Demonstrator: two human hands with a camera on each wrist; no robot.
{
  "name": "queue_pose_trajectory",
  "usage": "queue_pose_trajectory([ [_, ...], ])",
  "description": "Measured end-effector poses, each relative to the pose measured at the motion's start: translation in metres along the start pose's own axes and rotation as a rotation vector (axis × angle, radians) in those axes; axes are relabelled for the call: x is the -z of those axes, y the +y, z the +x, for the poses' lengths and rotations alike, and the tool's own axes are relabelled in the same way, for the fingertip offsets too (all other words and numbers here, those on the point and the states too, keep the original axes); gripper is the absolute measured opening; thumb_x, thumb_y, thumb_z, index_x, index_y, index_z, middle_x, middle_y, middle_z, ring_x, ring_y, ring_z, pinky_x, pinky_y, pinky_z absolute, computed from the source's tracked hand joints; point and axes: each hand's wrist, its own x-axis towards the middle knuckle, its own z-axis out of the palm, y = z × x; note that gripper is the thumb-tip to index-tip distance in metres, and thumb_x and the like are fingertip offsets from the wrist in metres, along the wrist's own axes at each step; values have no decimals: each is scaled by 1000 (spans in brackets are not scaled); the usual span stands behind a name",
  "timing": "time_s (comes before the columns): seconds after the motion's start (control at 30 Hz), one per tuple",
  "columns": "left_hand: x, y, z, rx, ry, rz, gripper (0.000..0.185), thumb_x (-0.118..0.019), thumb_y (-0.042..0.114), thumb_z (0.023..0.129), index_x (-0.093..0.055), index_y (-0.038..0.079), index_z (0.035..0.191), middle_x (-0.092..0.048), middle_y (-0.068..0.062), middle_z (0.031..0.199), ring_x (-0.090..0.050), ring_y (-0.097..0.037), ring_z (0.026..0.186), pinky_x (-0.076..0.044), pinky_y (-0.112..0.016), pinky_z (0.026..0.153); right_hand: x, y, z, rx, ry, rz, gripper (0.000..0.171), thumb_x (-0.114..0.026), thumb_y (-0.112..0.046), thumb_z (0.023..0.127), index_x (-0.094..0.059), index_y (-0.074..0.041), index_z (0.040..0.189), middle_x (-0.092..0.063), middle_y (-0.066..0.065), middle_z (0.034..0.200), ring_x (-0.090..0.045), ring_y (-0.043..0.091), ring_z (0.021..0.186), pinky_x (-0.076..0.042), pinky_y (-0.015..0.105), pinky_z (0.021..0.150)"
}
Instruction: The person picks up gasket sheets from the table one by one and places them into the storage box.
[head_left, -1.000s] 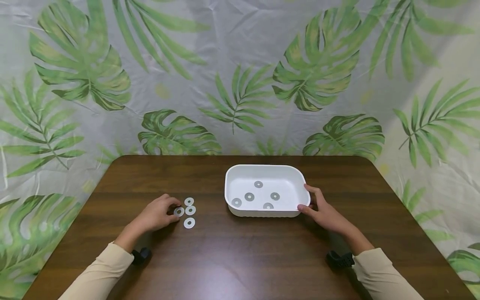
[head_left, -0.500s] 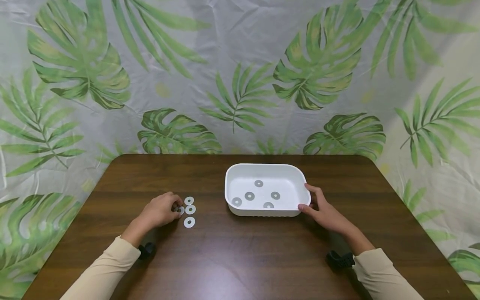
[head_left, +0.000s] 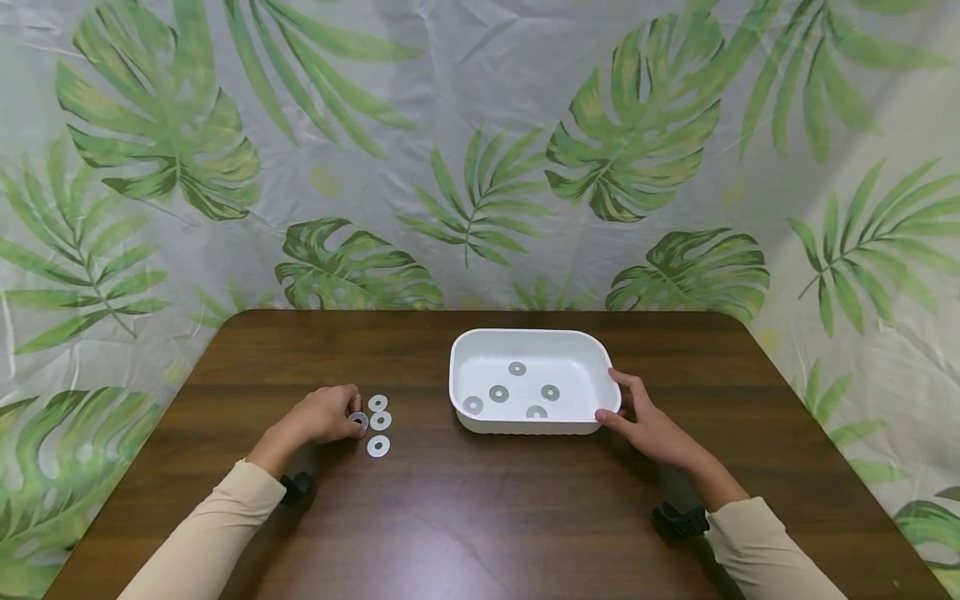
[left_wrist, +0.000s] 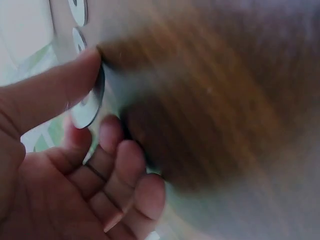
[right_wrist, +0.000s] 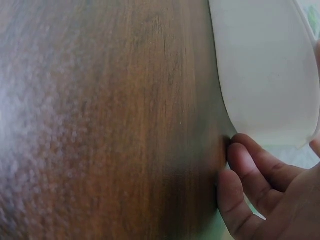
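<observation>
Both hands low, fingers (left_wrist: 75, 85) curled

A dark brown wooden table (head_left: 480, 517) with rounded far corners fills the lower part of the head view; its grain runs side to side and its surface shows soft glare. Directly behind the table hangs a creased pale grey fabric backdrop (head_left: 465, 100) printed with green palm and monstera leaves. Lighting is even.
</observation>
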Motion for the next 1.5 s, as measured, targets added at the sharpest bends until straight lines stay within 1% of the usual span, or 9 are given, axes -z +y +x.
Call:
queue_pose_trajectory([
  [0.1, -1, 0, -2, 1, 24, -20, 28, -80, 20, 78, -55, 10, 88, -54, 0, 75, -49, -17, 70, -37, -30, 64, -1, 0, 0, 1, -3, 3, 80, -62, -28, 98, -9, -9, 154, -52, 29, 130, -58, 30, 110, -49, 24, 78],
  [0.2, -1, 0, -4, 10, 35, -46, 30, -79, 19, 79, -56, 9, 95, -59, -2, 81, -52, -18, 73, -40, -32, 67, 0, 1, 0, -1, -2, 7, 80, -62, -27, 98, -8, -9, 155, -53, 29, 128, -58, 29, 108, -49, 24, 77],
  [0.3, 0, -1, -5, 12, 21, -67, 34, -79, 19, 80, -56, 7, 102, -65, -5, 89, -55, -18, 78, -43, -34, 71, 0, 0, 0, -7, -2, 7, 80, -62, -27, 98, -8, -9, 155, -55, 28, 126, -59, 28, 106, -49, 24, 76],
  [0.4, -1, -2, -5, 19, -4, -79, 36, -79, 18, 80, -57, 7, 106, -66, -6, 92, -55, -18, 79, -43, -33, 73, 0, 0, 0, -11, -4, 1, 80, -62, -27, 98, -8, -10, 155, -54, 28, 126, -58, 28, 105, -49, 24, 76],
  [0.57, -2, -4, -6, -3, -1, -81, 35, -79, 15, 78, -59, 7, 105, -66, -5, 91, -53, -17, 78, -42, -33, 72, 0, -2, 0, -9, -2, 3, 80, -62, -27, 98, -8, -10, 154, -53, 29, 128, -57, 29, 106, -49, 24, 76],
  [0.87, -5, -6, -8, -42, 36, -60, 32, -79, 14, 76, -61, 9, 103, -65, -2, 86, -55, -15, 77, -43, -35, 72, -1, -2, 0, -13, 6, -3, 78, -61, -28, 99, -10, -8, 154, -53, 31, 130, -58, 30, 108, -49, 24, 77],
  [1.03, -5, -7, -8, -62, 37, -61, 34, -78, 11, 75, -63, 9, 104, -66, -4, 89, -56, -17, 79, -44, -36, 72, -1, -2, 0, -9, 8, -4, 78, -61, -28, 99, -9, -8, 154, -52, 32, 131, -58, 30, 108, -49, 23, 77],
  [1.13, -5, -7, -8, -61, 32, -71, 34, -77, 10, 75, -64, 8, 106, -66, -5, 90, -56, -17, 81, -44, -36, 73, -1, -3, 0, -6, 7, -4, 79, -61, -28, 99, -9, -8, 154, -51, 31, 133, -58, 31, 109, -48, 22, 78],
  [1.5, -6, -9, -9, -55, 43, -104, 34, -77, 12, 78, -67, 7, 110, -64, -4, 86, -53, -16, 77, -42, -32, 69, 0, -3, 0, -7, 2, -2, 79, -62, -28, 98, -9, -9, 154, -51, 30, 132, -58, 31, 110, -49, 23, 78],
])
